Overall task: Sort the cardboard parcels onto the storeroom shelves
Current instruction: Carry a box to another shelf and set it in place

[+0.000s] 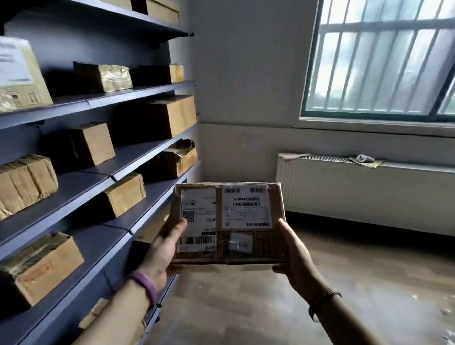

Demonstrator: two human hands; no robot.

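Both hands, left (163, 252) and right (292, 253), grip the parcel (228, 221) by its sides, held flat beside the shelves (88, 181). Let go one-handed, it could tip and drop.

We hold a flat cardboard parcel (228, 223) label-up, our left hand (162, 252) gripping its left edge, our right hand (296, 253) its right edge. Beside us on the left, dark shelves (88, 181) carry other taped boxes (41, 266).

Gripped parcel (228, 223): label print too small to read; underside hidden, with fingers of both hands beneath.
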